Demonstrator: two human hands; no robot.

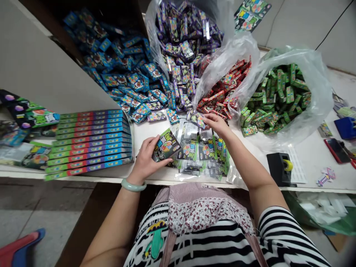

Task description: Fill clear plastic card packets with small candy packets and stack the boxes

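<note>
Stacked boxes lie flat, likely saving space. Over the table, the left grip clasps a black box face up; the right grip pinches a purple packet by 1 end, perhaps keeping its front clear.

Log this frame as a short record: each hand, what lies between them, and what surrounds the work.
Left hand: holds a dark pack
Left wrist: bracelet
Right hand: fingers on a purple pack
Between hands: more dark packs, clear plastic
Back left: heap of blue packs
Back centre: purple heap
Back right: red packs, green packs, bagged separately
Left side: striped stack
Right side: tape dispenser, phone
</note>
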